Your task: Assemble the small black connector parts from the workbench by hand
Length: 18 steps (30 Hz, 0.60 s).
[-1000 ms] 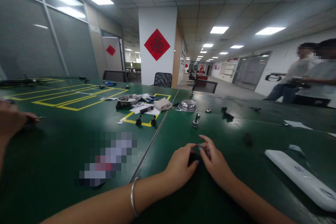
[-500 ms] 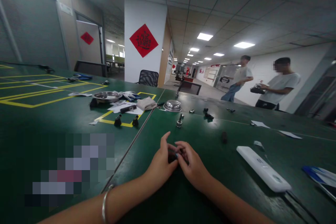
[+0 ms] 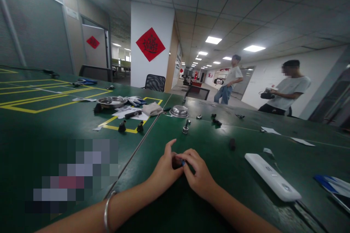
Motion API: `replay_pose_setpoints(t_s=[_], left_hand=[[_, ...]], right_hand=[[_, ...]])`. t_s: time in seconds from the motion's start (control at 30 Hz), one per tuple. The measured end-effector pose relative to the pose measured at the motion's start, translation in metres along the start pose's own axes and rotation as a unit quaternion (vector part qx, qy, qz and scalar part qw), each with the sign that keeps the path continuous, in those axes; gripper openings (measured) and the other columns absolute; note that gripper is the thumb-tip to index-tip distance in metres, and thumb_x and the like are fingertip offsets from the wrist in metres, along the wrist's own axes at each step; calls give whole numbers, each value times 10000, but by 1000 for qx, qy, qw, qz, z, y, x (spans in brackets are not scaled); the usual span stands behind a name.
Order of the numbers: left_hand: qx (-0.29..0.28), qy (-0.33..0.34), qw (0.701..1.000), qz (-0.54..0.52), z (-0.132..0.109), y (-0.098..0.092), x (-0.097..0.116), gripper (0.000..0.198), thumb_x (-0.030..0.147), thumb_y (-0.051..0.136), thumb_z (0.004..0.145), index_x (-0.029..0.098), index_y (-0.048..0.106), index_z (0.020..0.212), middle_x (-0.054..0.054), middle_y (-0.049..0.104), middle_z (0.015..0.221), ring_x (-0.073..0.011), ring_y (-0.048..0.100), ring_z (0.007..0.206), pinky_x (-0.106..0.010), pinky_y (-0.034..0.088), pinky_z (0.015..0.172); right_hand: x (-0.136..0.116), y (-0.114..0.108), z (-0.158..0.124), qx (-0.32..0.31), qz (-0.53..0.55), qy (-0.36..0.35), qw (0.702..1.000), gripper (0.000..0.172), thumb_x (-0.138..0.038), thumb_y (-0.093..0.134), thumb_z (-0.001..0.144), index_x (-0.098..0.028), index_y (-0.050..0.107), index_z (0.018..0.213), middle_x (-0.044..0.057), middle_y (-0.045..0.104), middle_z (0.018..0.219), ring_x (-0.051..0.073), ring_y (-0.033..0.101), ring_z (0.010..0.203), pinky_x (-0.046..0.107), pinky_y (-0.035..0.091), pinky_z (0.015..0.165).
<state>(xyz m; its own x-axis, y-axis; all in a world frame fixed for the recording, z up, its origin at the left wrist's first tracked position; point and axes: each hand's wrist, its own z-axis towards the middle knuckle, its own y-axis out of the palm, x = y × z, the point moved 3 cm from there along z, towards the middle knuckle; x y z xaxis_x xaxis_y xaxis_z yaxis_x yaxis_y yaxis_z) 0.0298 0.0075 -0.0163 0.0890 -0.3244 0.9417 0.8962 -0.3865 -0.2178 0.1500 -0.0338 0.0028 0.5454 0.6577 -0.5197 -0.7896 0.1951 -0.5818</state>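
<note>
My left hand (image 3: 164,168) and my right hand (image 3: 199,172) meet low over the green table (image 3: 153,143). A tiny blue piece (image 3: 183,162) shows at the pinched fingertips of my right hand; its kind is too small to make out. My left hand is curled against it, thumb and lower fingers closed, index finger pointing up. Whatever lies inside the left fingers is hidden. Just beyond the hands stands a small metal part with a round base and a stem (image 3: 185,128). Behind that is a shiny domed metal dish (image 3: 179,111).
Left of the seam are two black cone-shaped parts (image 3: 122,126), a beige cloth (image 3: 152,109) and a steel bowl (image 3: 98,102). To the right lie a black cylinder (image 3: 232,144) and a white oblong device (image 3: 273,177) with a cable. Two people stand beyond the table.
My right fingers have shifted slightly around the blue piece, which shows a little more. Both hands stay together in nearly the same spot. One person in the background has moved left.
</note>
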Motion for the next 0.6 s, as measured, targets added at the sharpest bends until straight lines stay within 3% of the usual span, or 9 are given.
replay_pose_setpoints(t_s=[0.17, 0.3, 0.47, 0.6], left_hand=[[20, 2, 998, 51, -1, -1, 3, 761, 79, 580, 681, 181, 164, 1310, 49, 528, 732, -139, 559, 687, -263, 449, 642], [16, 0, 999, 35, -3, 0, 7, 805, 63, 569, 689, 187, 106, 1335, 54, 556, 717, -128, 559, 658, -249, 442, 623], [13, 0, 1000, -13, -3, 1, 4, 830, 81, 600, 687, 204, 102, 1339, 31, 607, 793, -136, 599, 729, -288, 472, 724], [8, 8, 999, -37, -1, 2, 1, 813, 89, 590, 698, 193, 101, 1339, 25, 606, 785, -146, 609, 751, -313, 470, 760]], right_hand=[[4, 1, 1, 27, -17, 27, 999, 330, -68, 469, 800, -223, 624, 1047, 38, 548, 833, 171, 535, 789, 303, 456, 704], [5, 0, 1, 47, -21, 38, 998, 272, -116, 504, 804, -216, 645, 1014, 29, 537, 801, 159, 542, 741, 279, 463, 651], [-1, -1, 0, 37, -14, 0, 999, 378, -71, 469, 788, -206, 586, 1120, 73, 565, 945, 193, 541, 877, 336, 468, 767], [3, -2, 0, 53, 4, -13, 999, 412, -59, 459, 794, -218, 546, 1164, 61, 598, 915, 184, 556, 846, 337, 474, 756]])
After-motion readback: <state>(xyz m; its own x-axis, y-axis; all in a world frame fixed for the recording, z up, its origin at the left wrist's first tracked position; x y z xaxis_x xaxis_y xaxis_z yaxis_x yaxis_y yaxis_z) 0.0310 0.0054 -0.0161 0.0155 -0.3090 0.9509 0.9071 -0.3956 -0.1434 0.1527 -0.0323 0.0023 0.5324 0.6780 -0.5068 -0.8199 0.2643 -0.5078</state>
